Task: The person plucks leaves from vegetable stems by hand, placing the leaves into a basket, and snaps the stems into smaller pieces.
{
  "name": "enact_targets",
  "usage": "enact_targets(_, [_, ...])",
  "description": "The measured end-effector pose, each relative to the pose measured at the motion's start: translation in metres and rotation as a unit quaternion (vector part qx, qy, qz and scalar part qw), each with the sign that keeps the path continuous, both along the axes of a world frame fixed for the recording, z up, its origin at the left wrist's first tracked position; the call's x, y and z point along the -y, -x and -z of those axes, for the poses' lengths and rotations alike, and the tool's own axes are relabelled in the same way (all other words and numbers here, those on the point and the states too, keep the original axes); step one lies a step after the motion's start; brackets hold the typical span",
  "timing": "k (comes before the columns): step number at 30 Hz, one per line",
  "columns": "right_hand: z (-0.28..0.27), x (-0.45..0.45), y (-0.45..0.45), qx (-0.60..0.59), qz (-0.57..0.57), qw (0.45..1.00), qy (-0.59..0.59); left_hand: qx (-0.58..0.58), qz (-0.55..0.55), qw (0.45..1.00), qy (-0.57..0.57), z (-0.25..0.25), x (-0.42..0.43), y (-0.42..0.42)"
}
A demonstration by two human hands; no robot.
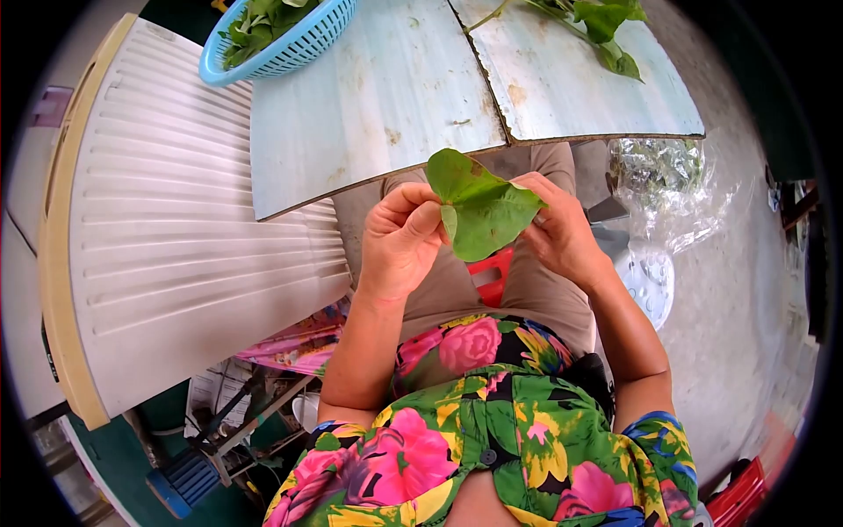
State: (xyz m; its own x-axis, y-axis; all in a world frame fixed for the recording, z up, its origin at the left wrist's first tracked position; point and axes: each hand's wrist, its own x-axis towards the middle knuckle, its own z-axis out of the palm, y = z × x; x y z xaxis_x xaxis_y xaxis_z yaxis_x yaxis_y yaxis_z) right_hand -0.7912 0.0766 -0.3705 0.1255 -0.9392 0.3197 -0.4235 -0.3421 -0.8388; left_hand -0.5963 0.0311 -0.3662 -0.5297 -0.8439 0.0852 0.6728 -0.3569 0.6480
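A broad green leaf [492,215] is stretched between my two hands, above my lap and just short of the table's near edge. My left hand [404,233] pinches its left side near the base between thumb and forefinger. At the leaf's right edge, my right hand [562,228] has its fingers closed on it, partly hidden behind the blade. Another lobe of leaf stands up at the top, and I cannot tell if it is a second leaf.
A blue basket [294,51] of green leaves stands at the table's far left. Leafy stems [606,22] lie on the pale blue table [378,97] at the far right. Left is a ribbed white panel [193,184]. A clear plastic bag [659,184] with greens sits to the right.
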Motion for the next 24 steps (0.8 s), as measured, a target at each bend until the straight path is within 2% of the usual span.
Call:
enact_targets(1, [-0.004, -0.004, -0.002, 0.0, 0.001, 1.0, -0.002, 0.0, 0.001, 1.0, -0.002, 0.0, -0.001, 0.001])
enact_targets(2, [-0.007, -0.009, -0.004, 0.167, 0.004, 0.981, -0.098, 0.022, -0.023, 0.999, 0.021, -0.001, -0.002, 0.002])
enact_targets(3, [-0.009, -0.012, -0.004, 0.328, 0.008, 0.925, -0.189, 0.044, -0.046, 0.997, 0.043, -0.001, -0.003, 0.004])
enact_targets(5, [-0.011, -0.015, -0.003, 0.37, -0.005, 0.912, -0.175, 0.074, -0.069, 0.993, 0.066, -0.004, -0.006, 0.008])
enact_targets(7, [-0.018, -0.016, -0.005, 0.513, -0.054, 0.836, -0.188, 0.106, -0.092, 0.986, 0.089, -0.005, -0.009, 0.01])
enact_targets(8, [-0.018, -0.015, -0.006, 0.498, -0.051, 0.84, -0.211, 0.143, -0.113, 0.977, 0.11, -0.005, -0.01, 0.011])
enact_targets(9, [-0.03, -0.016, -0.012, 0.472, 0.001, 0.844, -0.253, 0.18, -0.133, 0.966, 0.13, -0.005, -0.012, 0.012])
enact_targets(13, [-0.025, -0.012, -0.024, 0.472, 0.03, 0.844, -0.253, 0.216, -0.134, 0.956, 0.143, 0.001, -0.021, 0.02])
enact_targets(15, [-0.015, -0.01, -0.023, 0.47, 0.028, 0.844, -0.258, 0.137, -0.079, 0.987, 0.013, 0.005, -0.024, 0.021])
enact_targets(16, [-0.012, -0.009, -0.023, 0.467, 0.042, 0.849, -0.244, 0.138, -0.079, 0.987, 0.009, 0.006, -0.025, 0.019])
enact_targets(18, [-0.003, -0.009, -0.021, 0.44, 0.055, 0.865, -0.236, 0.111, 0.018, 0.983, -0.144, 0.007, -0.026, 0.016])
enact_targets(22, [0.011, -0.013, -0.022, 0.438, 0.053, 0.857, -0.265, 0.167, 0.006, 0.969, -0.184, 0.015, -0.033, 0.023])
enact_targets(24, [0.023, -0.013, -0.02, 0.436, 0.057, 0.866, -0.238, 0.189, 0.006, 0.967, -0.173, 0.021, -0.035, 0.022])
